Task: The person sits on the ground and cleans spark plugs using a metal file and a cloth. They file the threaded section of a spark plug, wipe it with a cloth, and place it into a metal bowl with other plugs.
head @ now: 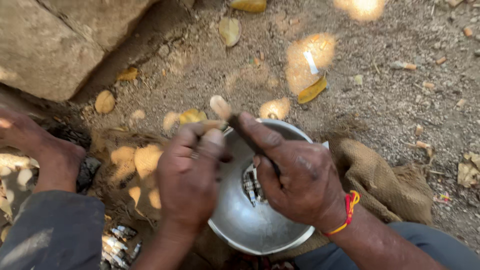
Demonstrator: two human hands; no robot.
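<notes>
Both hands are closed over a metal bowl (252, 227): the right hand (295, 177) grips a dark-handled tool (250, 137), the left hand (190, 175) pinches something too hidden to identify. Blurred small pieces (251, 186) lie under the fingers. Burlap sack (385, 180) and leaf-strewn dirt ground (400, 100) lie beyond.
</notes>
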